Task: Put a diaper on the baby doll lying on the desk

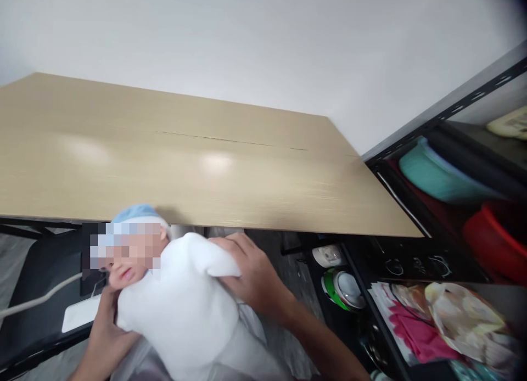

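A baby doll in a white suit and a light blue cap lies tilted below the near edge of the wooden table. My left hand grips it from the left, under the neck and shoulder. My right hand clasps its upper arm and shoulder on the right. The doll's legs run out of view at the bottom.
A black metal shelf stands at the right, with a teal basin, a red basin, cloths and small containers on its levels. A white cable and a white flat device lie at the lower left under the table.
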The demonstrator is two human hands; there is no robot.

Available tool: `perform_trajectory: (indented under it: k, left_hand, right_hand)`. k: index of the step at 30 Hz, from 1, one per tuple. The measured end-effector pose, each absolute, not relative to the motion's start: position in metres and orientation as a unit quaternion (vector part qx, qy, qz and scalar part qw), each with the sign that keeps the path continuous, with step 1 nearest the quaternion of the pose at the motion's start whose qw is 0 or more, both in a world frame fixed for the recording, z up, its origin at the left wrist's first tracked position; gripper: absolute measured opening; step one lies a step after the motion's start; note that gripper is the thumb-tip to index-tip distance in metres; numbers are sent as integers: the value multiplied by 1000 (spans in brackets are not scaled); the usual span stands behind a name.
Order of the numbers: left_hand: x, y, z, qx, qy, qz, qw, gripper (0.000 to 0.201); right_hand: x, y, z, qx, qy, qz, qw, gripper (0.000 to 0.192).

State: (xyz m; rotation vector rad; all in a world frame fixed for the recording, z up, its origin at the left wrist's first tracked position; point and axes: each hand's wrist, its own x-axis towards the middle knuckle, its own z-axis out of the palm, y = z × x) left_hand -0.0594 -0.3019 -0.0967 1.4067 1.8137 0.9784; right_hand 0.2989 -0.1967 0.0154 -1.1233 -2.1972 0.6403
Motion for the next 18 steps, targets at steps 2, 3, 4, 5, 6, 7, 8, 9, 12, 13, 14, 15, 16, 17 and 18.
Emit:
perform_trajectory:
  k: [2,3,4,5,6,7,8,9,12,13,14,15,16,17,18]
  left_hand:
    - [-57,-269,-70,589,658,353,310,84]
    - [-53,-251,-56,615,646,335,303,81]
    - [-47,-235,-41,644,631,318,294,78]
    - [-39,-219,-28,668,617,304,285,75]
    - [-31,-205,-16,691,603,290,274,73]
    - [-22,-193,-7,713,587,280,263,71]
    - [-14,-182,0,730,575,269,252,70]
    - [-7,-173,4,746,567,256,239,69]
    - [6,-155,7,774,568,211,181,63]
    - [7,-152,7,778,576,195,157,61]
    - [7,-150,5,780,583,183,133,58]
    - [6,-149,4,781,590,174,112,57]
    - [3,-148,3,780,595,167,94,56]
    - [1,-149,1,781,598,161,80,56]
    - [-2,-149,-1,783,598,155,69,56]
  right_hand:
    - [318,-192,24,-464,-807,224,289,54]
    - [327,-189,27,-486,-798,212,285,53]
    - [335,-185,28,-507,-790,199,282,51]
    - [343,-181,28,-527,-782,183,279,49]
    - [350,-177,26,-543,-774,166,279,46]
    - [357,-174,22,-556,-768,152,278,44]
    - [363,-171,18,-567,-763,139,276,41]
    - [369,-169,13,-576,-759,127,274,40]
    - [385,-168,-4,-598,-748,98,270,40]
    - [389,-169,-9,-603,-745,88,271,40]
    - [393,-171,-14,-607,-741,79,274,39]
    - [395,-173,-19,-612,-738,71,276,39]
    - [397,-175,-23,-616,-734,63,279,38]
    - [399,-177,-27,-621,-730,55,281,38]
    - [399,-179,-30,-625,-726,48,283,38]
